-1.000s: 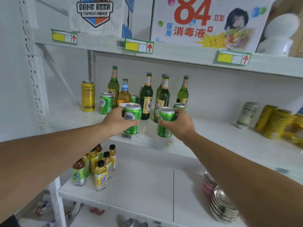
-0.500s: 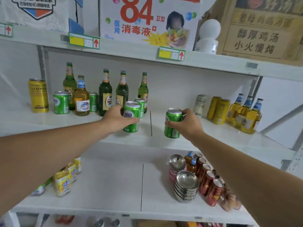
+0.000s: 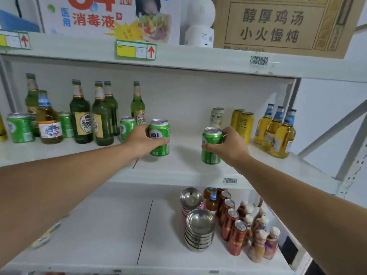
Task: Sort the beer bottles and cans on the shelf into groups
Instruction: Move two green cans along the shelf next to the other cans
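Head view: left hand (image 3: 142,142) fingers grip one green can (image 3: 160,136), right hand (image 3: 231,147) fingers another green can (image 3: 211,147).

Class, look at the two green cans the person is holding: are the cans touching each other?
Apart. The head view shows bare white shelf between the left hand's can and the right hand's can.

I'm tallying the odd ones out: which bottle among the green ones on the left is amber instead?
The amber bottle with the blue neck foil and white label, standing second from the left in front of a taller green bottle; every other bottle there is green glass.
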### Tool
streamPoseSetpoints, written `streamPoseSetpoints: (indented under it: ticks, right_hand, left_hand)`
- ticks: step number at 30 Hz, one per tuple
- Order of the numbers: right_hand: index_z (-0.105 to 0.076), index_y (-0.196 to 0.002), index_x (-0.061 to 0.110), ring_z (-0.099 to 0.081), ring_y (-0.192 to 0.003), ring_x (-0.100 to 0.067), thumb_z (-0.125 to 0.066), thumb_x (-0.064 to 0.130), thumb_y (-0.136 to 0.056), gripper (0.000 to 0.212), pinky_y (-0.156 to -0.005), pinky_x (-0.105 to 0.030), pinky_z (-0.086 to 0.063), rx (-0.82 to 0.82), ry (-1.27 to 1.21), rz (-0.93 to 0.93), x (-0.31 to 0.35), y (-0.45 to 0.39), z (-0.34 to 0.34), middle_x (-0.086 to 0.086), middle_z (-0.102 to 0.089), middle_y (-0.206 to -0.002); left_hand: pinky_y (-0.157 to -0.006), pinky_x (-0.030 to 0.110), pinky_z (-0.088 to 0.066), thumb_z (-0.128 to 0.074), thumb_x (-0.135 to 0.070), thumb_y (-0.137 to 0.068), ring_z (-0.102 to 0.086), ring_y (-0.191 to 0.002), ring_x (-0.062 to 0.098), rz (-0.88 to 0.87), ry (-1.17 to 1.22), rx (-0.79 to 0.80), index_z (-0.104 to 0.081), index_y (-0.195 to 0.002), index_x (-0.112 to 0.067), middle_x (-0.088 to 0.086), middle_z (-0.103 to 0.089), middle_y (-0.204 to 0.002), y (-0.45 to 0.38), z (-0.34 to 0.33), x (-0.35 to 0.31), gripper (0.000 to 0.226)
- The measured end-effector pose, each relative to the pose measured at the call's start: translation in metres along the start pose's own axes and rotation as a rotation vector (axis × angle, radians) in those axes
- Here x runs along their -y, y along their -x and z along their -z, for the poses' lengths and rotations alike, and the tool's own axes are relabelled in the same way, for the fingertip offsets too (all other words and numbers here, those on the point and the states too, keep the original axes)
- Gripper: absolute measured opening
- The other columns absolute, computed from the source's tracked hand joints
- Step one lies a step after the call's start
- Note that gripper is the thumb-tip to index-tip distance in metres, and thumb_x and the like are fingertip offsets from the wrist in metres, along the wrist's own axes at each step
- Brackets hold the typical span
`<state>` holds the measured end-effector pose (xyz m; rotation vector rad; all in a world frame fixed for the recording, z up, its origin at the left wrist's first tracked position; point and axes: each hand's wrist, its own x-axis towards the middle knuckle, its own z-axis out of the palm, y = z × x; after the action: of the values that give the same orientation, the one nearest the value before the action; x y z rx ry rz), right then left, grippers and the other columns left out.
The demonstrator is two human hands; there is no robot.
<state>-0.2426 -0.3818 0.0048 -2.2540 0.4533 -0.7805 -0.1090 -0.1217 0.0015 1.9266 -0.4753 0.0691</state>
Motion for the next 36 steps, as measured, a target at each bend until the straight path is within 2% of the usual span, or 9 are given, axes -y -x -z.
streamPoseSetpoints:
  ticks: [4, 8, 12, 14, 17, 19, 22, 28, 36]
  right_hand:
    - [-0.058, -0.131, 0.018, -0.064, -0.093, -0.014, -0.095, 0.049, -0.07, 0.078, -0.076, -0.034, -0.055, 0.005, -0.016, -0.008, -0.024, -0.018, 0.003, 0.011, -0.062, -0.1]
    - [-0.058, -0.131, 0.02, -0.066, -0.097, -0.016, -0.096, 0.051, -0.069, 0.079, -0.084, -0.04, -0.06, 0.014, -0.019, -0.019, -0.042, -0.037, -0.001, 0.007, -0.067, -0.107]
    - [-0.057, -0.133, 0.019, -0.068, -0.1, -0.017, -0.097, 0.048, -0.07, 0.081, -0.088, -0.041, -0.061, 0.009, -0.036, -0.023, -0.055, -0.065, -0.005, 0.009, -0.067, -0.106]
    - [-0.057, -0.132, 0.021, -0.068, -0.102, -0.018, -0.097, 0.048, -0.068, 0.08, -0.091, -0.045, -0.061, 0.007, -0.024, -0.029, -0.059, -0.082, -0.009, 0.01, -0.067, -0.107]
    - [-0.056, -0.121, 0.029, -0.069, -0.1, -0.016, -0.098, 0.051, -0.065, 0.073, -0.091, -0.046, -0.061, -0.008, 0.0, -0.044, -0.064, -0.106, -0.017, 0.011, -0.069, -0.106]
    - [-0.055, -0.118, 0.031, -0.069, -0.098, -0.015, -0.097, 0.051, -0.066, 0.07, -0.089, -0.044, -0.062, -0.016, 0.001, -0.049, -0.063, -0.121, -0.022, 0.011, -0.069, -0.104]
    - [-0.059, -0.127, 0.024, -0.069, -0.097, -0.014, -0.097, 0.05, -0.067, 0.075, -0.085, -0.039, -0.062, -0.026, -0.011, -0.045, -0.061, -0.143, -0.033, 0.008, -0.07, -0.106]
    - [-0.062, -0.13, 0.024, -0.071, -0.101, -0.017, -0.097, 0.05, -0.065, 0.079, -0.09, -0.043, -0.063, 0.003, -0.062, -0.041, -0.058, -0.185, -0.071, 0.005, -0.072, -0.11]
    - [-0.056, -0.12, 0.022, -0.066, -0.099, -0.022, -0.094, 0.044, -0.072, 0.065, -0.086, -0.038, -0.058, 0.032, -0.058, -0.053, -0.054, -0.225, -0.13, 0.005, -0.065, -0.106]
  left_hand:
    - [-0.103, 0.045, -0.06, -0.098, -0.035, -0.075, -0.076, -0.105, 0.021, 0.023, -0.036, 0.0, -0.073, -0.112, -0.022, 0.0, -0.079, -0.11, -0.014, -0.028, -0.008, 0.047]
    - [-0.097, 0.037, -0.06, -0.097, -0.033, -0.078, -0.075, -0.104, 0.019, 0.014, -0.057, 0.019, -0.072, -0.115, -0.018, 0.0, -0.078, -0.109, -0.042, -0.052, -0.009, 0.047]
    - [-0.099, 0.042, -0.062, -0.098, -0.038, -0.074, -0.077, -0.101, 0.018, 0.002, -0.064, 0.041, -0.074, -0.11, -0.023, -0.001, -0.08, -0.108, -0.084, -0.073, -0.001, 0.046]
    - [-0.099, 0.044, -0.063, -0.1, -0.045, -0.066, -0.078, -0.1, 0.018, 0.009, -0.051, 0.045, -0.075, -0.111, -0.022, -0.002, -0.081, -0.107, -0.105, -0.082, 0.005, 0.056]
    - [-0.097, 0.045, -0.063, -0.094, -0.064, -0.042, -0.078, -0.099, 0.018, 0.003, -0.038, 0.044, -0.075, -0.109, -0.024, -0.004, -0.082, -0.105, -0.136, -0.092, 0.011, 0.081]
    - [-0.098, 0.045, -0.063, -0.092, -0.067, -0.038, -0.078, -0.101, 0.018, -0.003, -0.038, 0.049, -0.073, -0.109, -0.025, -0.005, -0.081, -0.106, -0.159, -0.097, 0.015, 0.084]
    - [-0.097, 0.043, -0.063, -0.092, -0.066, -0.042, -0.077, -0.1, 0.017, -0.008, -0.058, 0.046, -0.074, -0.109, -0.026, -0.006, -0.081, -0.106, -0.189, -0.102, 0.018, 0.08]
    - [-0.098, 0.043, -0.061, -0.099, -0.048, -0.068, -0.075, -0.101, 0.021, 0.007, -0.11, 0.026, -0.073, -0.11, -0.022, -0.002, -0.079, -0.107, -0.224, -0.111, 0.024, 0.056]
    - [-0.097, 0.044, -0.062, -0.096, -0.057, -0.06, -0.076, -0.1, 0.018, 0.032, -0.127, 0.017, -0.073, -0.11, -0.025, -0.005, -0.08, -0.105, -0.248, -0.109, 0.039, 0.064]
